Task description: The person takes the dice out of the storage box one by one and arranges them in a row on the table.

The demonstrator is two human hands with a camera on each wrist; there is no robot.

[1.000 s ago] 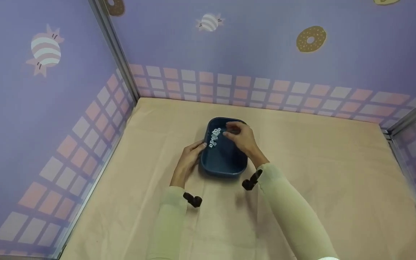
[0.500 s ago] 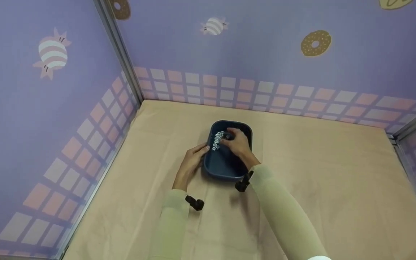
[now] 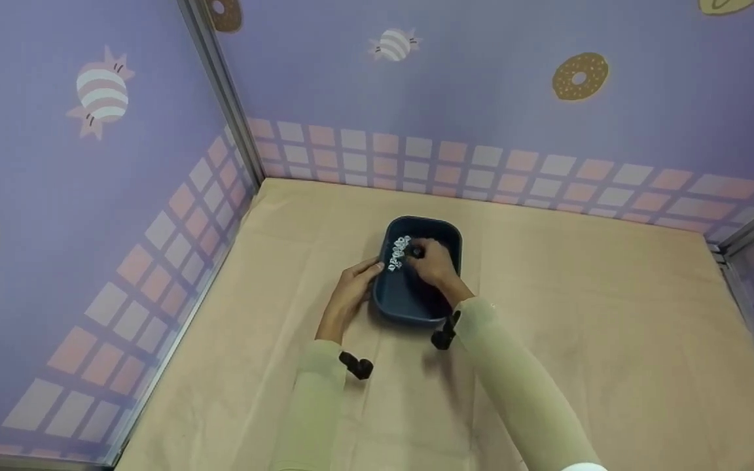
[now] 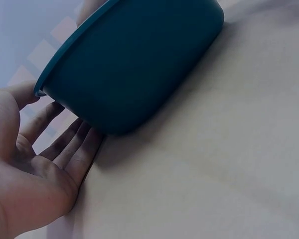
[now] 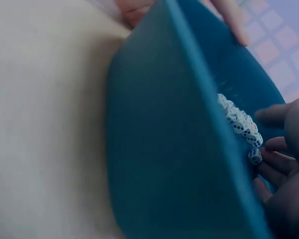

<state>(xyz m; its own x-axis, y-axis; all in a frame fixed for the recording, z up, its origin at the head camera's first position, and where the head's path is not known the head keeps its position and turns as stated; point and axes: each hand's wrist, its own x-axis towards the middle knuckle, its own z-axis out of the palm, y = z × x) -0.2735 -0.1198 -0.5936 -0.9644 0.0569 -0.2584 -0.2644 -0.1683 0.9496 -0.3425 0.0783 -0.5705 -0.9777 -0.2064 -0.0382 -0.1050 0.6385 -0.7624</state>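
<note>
A deep blue plastic bin [image 3: 410, 304] with rounded corners stands on the cloth. Several small white dice [image 5: 239, 122] lie in a narrow strip inside, along the bin's left side. My left hand [image 3: 353, 288] holds that side, thumb at the rim and fingers [image 4: 72, 144] against the outer wall. Inside the bin, my right hand [image 3: 434, 263] is bent over the right edge of the dice. One die [image 5: 255, 156] sits right at its fingertips in the right wrist view, while the thumb [image 5: 271, 114] stays apart from the fingers.
A pale cloth [image 3: 580, 314] covers the table around the bin. Purple walls [image 3: 482, 78] with printed sweets and tiles rise at the back and sides. A small black device [image 3: 356, 365] is on the left sleeve, another [image 3: 444, 335] on the right.
My right hand has come down into the bin from above its far part and reached the dice. The left hand keeps its place on the bin; the head view has shifted slightly.
</note>
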